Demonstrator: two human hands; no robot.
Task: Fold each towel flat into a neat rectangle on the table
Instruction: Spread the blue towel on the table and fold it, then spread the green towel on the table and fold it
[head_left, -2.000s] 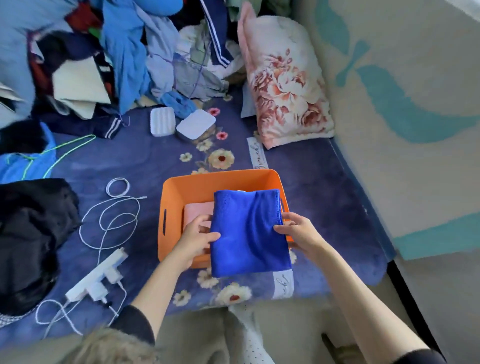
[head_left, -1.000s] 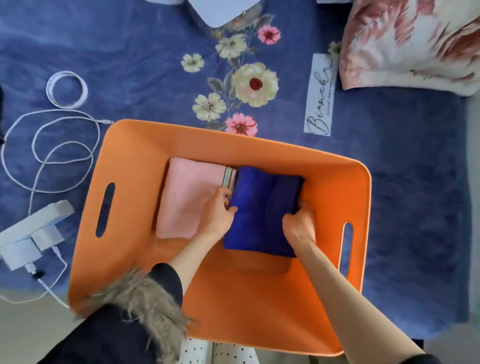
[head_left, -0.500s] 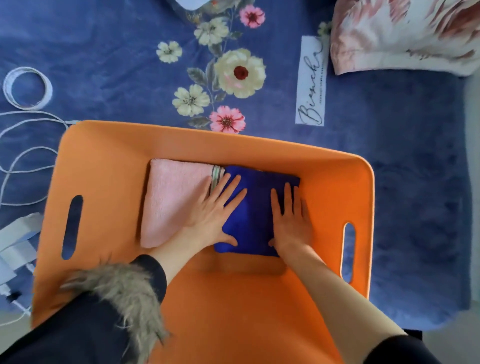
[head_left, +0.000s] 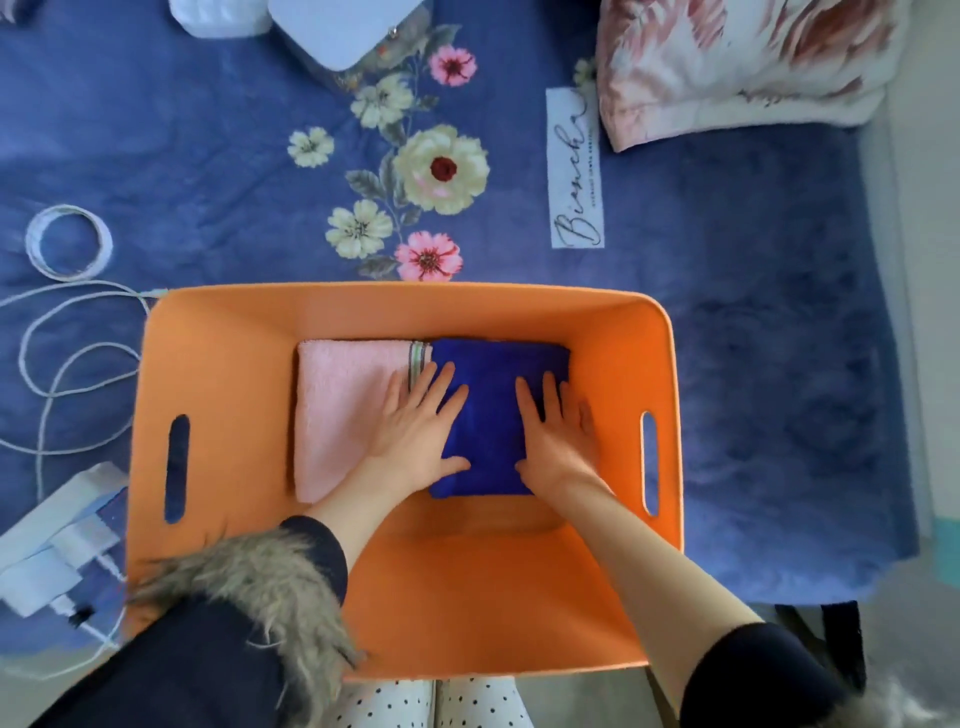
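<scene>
While both hands lie flat with fingers straight and spread, neither grip pinches anything; the left hand (head_left: 415, 436) rests across the seam between the two towels, and the right hand (head_left: 558, 434) presses on the right part of the blue towel (head_left: 488, 415); that towel lies folded into a rectangle on the floor of the orange bin (head_left: 405, 312), touching the pink towel (head_left: 343, 410) folded beside it on the left, both pushed toward the far wall of the bin. What could go wrong, as I judge it: lifting the palms with a sideways drag could pull the top layer of the blue towel askew and open the fold; the left hand, lying on both towels at once, could shift the pink one's striped edge as it leaves; the blue towel's near edge looks slightly uneven, so more pressing alone may not square it. Counted: two towels, one blue and one pink; one orange bin with two slot handles; two hands; on the blue floral bedspread (head_left: 208, 156) outside the bin, one white cable (head_left: 67, 332), partly coiled, one white power strip (head_left: 47, 556), one floral pillow (head_left: 737, 57), and two pale cases at the top edge.
</scene>
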